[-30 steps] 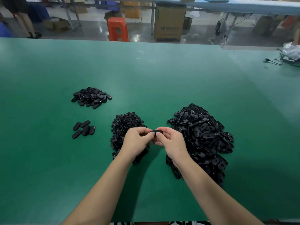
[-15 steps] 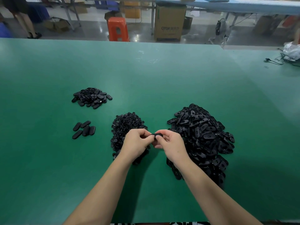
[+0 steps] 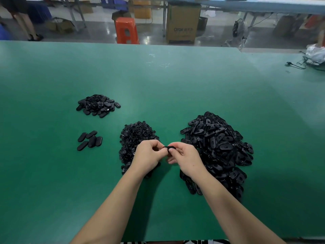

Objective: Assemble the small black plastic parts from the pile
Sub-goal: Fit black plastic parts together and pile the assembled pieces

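**Both hands pinch one part between the piles**

Centre of the table (image 3: 175, 81), and the left hand (image 3: 149, 155) and right hand (image 3: 186, 159) meet fingertip to fingertip, both pinching a single black part (image 3: 169, 148) held up off the surface. Fingers curled in tight on each side; looks like a press-fit in progress, one hand bracing, the other seating, though which piece goes into which is too small to tell.

Look at the layout, it's built for reach. At 3 o'clock of the hands, the big pile (image 3: 218, 148) of oval shells, right under the right forearm. At 9 o'clock, touching the left wrist, the button pile (image 3: 135, 138) of smaller round pieces. One feed per hand, I'd say.

Out at 10 o'clock, well apart, a small heap (image 3: 98, 105) of ovals, and nearer, five loose ovals (image 3: 89, 140) lying flat. Likely finished work, kept clear of the raw stock.

Judging by the feed piles, this job is barely dented. Next call: finish the squeeze, then drop it leftward.
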Tool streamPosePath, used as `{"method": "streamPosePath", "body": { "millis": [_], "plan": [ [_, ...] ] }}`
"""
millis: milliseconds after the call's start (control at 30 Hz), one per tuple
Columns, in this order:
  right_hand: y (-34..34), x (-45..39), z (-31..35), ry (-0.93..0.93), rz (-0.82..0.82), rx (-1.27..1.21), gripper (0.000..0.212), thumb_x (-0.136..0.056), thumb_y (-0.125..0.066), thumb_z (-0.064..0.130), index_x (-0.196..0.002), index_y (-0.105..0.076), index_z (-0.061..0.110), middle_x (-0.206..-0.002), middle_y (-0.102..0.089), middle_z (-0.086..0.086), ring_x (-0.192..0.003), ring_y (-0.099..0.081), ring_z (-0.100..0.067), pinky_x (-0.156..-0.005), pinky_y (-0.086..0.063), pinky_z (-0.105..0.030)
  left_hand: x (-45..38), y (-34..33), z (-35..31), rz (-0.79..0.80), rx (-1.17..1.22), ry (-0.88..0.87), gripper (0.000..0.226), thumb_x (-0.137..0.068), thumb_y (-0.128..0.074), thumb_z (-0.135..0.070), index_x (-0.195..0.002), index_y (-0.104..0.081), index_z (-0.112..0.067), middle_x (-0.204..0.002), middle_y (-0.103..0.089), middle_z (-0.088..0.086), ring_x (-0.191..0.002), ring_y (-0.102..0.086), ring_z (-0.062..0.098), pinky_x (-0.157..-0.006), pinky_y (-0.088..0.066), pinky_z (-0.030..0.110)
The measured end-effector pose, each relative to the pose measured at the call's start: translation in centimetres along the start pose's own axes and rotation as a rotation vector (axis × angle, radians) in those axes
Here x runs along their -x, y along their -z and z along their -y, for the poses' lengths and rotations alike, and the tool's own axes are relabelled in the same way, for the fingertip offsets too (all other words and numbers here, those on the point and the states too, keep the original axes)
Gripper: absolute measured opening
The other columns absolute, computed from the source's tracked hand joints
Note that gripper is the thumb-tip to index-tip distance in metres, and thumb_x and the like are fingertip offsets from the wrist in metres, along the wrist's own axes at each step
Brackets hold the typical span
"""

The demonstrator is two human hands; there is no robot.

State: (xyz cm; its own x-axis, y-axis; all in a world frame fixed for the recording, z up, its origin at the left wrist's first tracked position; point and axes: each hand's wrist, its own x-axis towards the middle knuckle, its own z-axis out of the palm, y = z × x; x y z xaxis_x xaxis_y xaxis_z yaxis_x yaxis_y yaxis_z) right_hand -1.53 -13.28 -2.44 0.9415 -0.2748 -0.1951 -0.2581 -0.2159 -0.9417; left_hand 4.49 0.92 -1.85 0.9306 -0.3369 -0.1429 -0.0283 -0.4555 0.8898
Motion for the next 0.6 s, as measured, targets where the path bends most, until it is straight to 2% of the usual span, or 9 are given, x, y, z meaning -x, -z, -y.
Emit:
{"method": "streamPosePath", "body": {
  "millis": [100,233,367,467,600],
  "plan": [
    [0.18,-0.04,0.28,0.029,0.004,0.035,0.02,-0.099,-0.056,0.003,-0.098,-0.068,0.019,-0.07,-0.071,-0.001,-0.062,-0.071,-0.016,-0.072,-0.061,-0.03,-0.01,0.06,-0.16,0.014,0.036,0.019,0.018,-0.083,-0.075,-0.018,-0.066,-0.067,-0.015,-0.054,-0.06,-0.006,-0.048,-0.047,0.011,-0.051,-0.04,0.025],
    [0.25,0.28,0.59,0.039,-0.013,-0.036,0.016,-0.097,-0.059,0.003,-0.095,-0.069,0.015,-0.071,-0.069,-0.005,-0.062,-0.069,-0.016,-0.067,-0.06,-0.026,0.08,0.29,-0.27,0.04,0.067,0.015,0.018,-0.084,-0.073,-0.017,-0.068,-0.068,-0.012,-0.058,-0.06,-0.004,-0.054,-0.051,0.016,-0.058,-0.045,0.031],
    [0.23,0.45,0.48,0.023,-0.042,-0.091,0.01,-0.096,-0.062,0.003,-0.097,-0.07,0.01,-0.072,-0.068,-0.007,-0.06,-0.067,-0.014,-0.062,-0.056,-0.023,0.29,0.43,-0.51,0.065,0.045,-0.012,0.018,-0.088,-0.072,-0.02,-0.072,-0.072,-0.014,-0.053,-0.055,-0.009,-0.048,-0.04,0.009,-0.05,-0.035,0.023],
    [0.15,0.3,0.4,0.035,-0.064,-0.063,0.016,-0.096,-0.062,0.005,-0.091,-0.068,0.02,-0.072,-0.067,-0.002,-0.059,-0.065,-0.01,-0.063,-0.056,-0.025,0.34,0.59,-0.59,0.085,0.054,-0.027,0.02,-0.092,-0.068,-0.02,-0.073,-0.073,-0.014,-0.051,-0.052,-0.01,-0.045,-0.037,0.008,-0.047,-0.032,0.022],
    [-0.02,0.16,0.16,0.06,-0.088,0.012,0.022,-0.096,-0.063,0.011,-0.086,-0.066,0.03,-0.073,-0.063,0.001,-0.059,-0.063,-0.008,-0.071,-0.057,-0.038,0.18,0.72,-0.47,0.092,0.021,-0.043,0.02,-0.093,-0.067,-0.021,-0.074,-0.074,-0.017,-0.049,-0.051,-0.011,-0.043,-0.037,0.007,-0.045,-0.031,0.02]
  ]
}}
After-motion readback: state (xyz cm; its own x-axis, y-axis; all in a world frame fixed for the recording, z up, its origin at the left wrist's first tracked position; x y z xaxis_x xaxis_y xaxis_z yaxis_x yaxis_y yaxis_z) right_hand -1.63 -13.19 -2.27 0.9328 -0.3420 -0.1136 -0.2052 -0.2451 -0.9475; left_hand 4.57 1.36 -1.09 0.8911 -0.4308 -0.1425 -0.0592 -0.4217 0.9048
